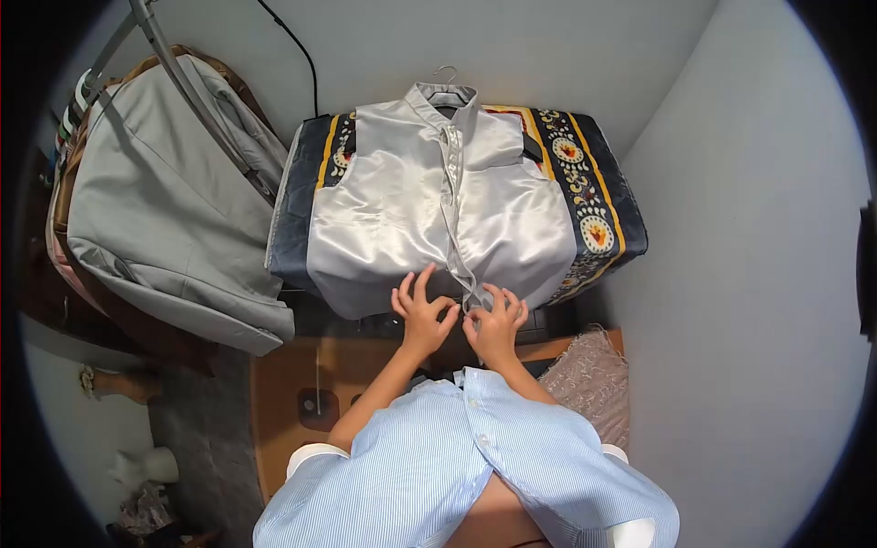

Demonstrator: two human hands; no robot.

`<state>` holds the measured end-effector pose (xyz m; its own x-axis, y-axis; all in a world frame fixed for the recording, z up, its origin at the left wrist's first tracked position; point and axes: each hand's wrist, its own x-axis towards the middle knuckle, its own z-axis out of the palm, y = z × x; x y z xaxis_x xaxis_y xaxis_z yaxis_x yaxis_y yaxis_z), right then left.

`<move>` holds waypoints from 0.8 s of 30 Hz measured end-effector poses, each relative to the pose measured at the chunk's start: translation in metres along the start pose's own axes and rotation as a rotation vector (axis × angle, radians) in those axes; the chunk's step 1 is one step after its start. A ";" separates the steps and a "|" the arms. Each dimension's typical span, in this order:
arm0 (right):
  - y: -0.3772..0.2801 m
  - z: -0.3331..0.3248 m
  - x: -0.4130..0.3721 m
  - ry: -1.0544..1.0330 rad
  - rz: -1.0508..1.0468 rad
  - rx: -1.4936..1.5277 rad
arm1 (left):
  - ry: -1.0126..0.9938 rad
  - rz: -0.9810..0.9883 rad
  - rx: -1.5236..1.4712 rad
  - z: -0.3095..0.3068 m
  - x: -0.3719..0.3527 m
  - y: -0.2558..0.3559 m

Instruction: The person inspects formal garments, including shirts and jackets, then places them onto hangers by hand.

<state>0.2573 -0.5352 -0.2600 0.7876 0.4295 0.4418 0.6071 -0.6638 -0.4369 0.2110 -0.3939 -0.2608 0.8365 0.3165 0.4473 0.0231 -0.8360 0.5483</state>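
Note:
A shiny silver-grey sleeveless shirt [384, 210] with a stand collar lies spread out on a patterned cloth, a hanger [445, 75] in its neck. Its front placket [452, 183] runs down the middle, rumpled and partly unfastened at the lower end. At the bottom hem, my left hand [423, 315] has thumb and index finger brought together by the placket, the other fingers spread. Just to its right, my right hand [495, 327] pinches the placket's lower end between thumb and index finger. Any button between the fingertips is too small to make out.
The dark cloth [598, 183] with yellow and white patterns covers the surface under the shirt. At the left, a grey jacket [155, 183] hangs on a metal rack [183, 82]. Pinkish lacy fabric [594, 379] lies at the lower right, near the wall [749, 228].

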 end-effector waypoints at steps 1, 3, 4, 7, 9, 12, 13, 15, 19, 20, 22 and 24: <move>0.001 0.001 0.000 0.007 0.011 0.009 | 0.039 0.018 0.049 0.000 0.000 -0.005; 0.003 -0.002 0.001 0.002 0.048 -0.007 | 0.037 0.078 0.229 0.005 -0.003 -0.023; 0.006 0.001 0.001 0.007 0.055 -0.028 | 0.086 0.134 0.342 0.012 -0.004 -0.035; 0.011 0.006 0.000 -0.026 0.069 -0.044 | 0.110 0.231 0.508 0.030 -0.006 -0.063; 0.010 0.004 0.000 -0.059 0.074 0.000 | 0.146 0.245 0.553 0.045 -0.005 -0.074; 0.011 0.004 0.000 -0.067 0.054 -0.012 | 0.191 0.248 0.597 0.064 -0.004 -0.087; 0.011 0.003 -0.001 -0.082 0.047 -0.018 | 0.229 0.260 0.651 0.070 -0.004 -0.092; 0.010 -0.002 -0.001 -0.090 0.034 -0.027 | 0.247 0.269 0.638 0.075 -0.003 -0.099; 0.013 -0.007 -0.001 -0.097 0.013 -0.017 | 0.310 0.298 0.587 0.081 0.000 -0.108; 0.013 -0.008 -0.001 -0.105 0.006 -0.007 | 0.315 0.299 0.588 0.083 -0.001 -0.109; 0.013 -0.009 -0.001 -0.077 -0.034 -0.025 | 0.338 0.302 0.597 0.087 0.001 -0.108; 0.014 -0.008 -0.001 -0.064 -0.033 -0.019 | 0.352 0.275 0.619 0.089 0.002 -0.107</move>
<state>0.2637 -0.5498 -0.2604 0.7729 0.4893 0.4040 0.6310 -0.6601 -0.4076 0.2593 -0.3438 -0.3819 0.6353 0.0983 0.7660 0.2286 -0.9714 -0.0649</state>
